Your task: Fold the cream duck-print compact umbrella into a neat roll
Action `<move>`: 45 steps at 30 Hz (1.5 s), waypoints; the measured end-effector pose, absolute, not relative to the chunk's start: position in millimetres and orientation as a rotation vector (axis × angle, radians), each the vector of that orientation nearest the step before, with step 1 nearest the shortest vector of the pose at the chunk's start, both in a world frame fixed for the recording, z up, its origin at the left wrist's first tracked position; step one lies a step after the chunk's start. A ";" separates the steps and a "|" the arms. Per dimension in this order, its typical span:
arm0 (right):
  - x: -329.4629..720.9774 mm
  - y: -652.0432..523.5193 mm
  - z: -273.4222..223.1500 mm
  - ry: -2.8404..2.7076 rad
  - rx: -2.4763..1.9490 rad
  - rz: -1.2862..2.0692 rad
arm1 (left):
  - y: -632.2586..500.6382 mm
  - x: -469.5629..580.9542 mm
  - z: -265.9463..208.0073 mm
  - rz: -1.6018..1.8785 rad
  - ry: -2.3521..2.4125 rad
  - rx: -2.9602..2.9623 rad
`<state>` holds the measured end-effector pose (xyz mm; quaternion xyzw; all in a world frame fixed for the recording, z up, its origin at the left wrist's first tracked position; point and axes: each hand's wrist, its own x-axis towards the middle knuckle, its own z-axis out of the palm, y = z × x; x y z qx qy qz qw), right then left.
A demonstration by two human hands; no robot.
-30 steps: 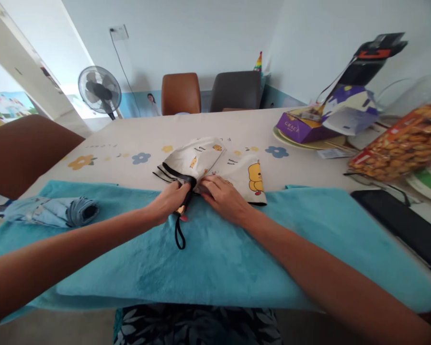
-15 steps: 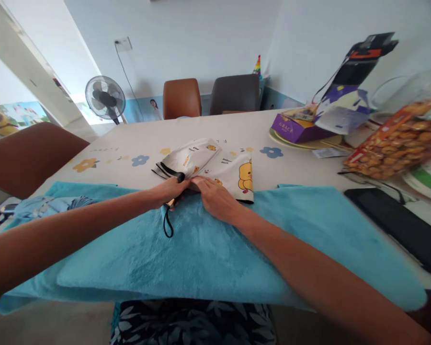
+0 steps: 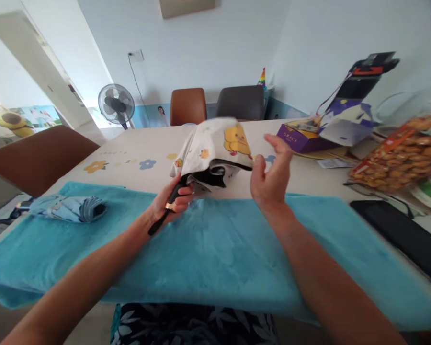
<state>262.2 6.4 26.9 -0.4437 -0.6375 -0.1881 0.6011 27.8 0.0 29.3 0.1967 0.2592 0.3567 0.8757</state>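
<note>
A folding umbrella with a white canopy, yellow cartoon prints and a dark inside hangs loosely gathered above the table. My left hand is wrapped round its black handle, and the wrist strap dangles below. To the right of the canopy my right hand is held up with fingers apart and nothing in it; the thumb is close to the canopy's edge. Beneath both arms lies a turquoise plush cloth. A second umbrella, light blue and folded, rests on the cloth's left part.
On the right stand a purple box, a clear jar of brown round snacks and a black flat case. Glasses lie near the jar. Chairs and a fan are beyond the white table.
The white umbrella has been raised off the cloth and its canopy now hangs more freely. My right hand has let go of the fabric and moved right. The camera view has tilted up slightly.
</note>
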 end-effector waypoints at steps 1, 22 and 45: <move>263.9 5.4 29.6 -1.447 -1.023 -0.437 | -1.0 29.6 27.0 0.750 0.501 0.372; 237.7 -7.2 19.4 -2.048 -0.991 -0.242 | 8.8 57.3 1.8 0.580 0.734 0.427; 211.4 -0.3 5.8 -1.890 -1.021 -0.287 | 8.3 56.7 1.7 0.579 0.698 0.424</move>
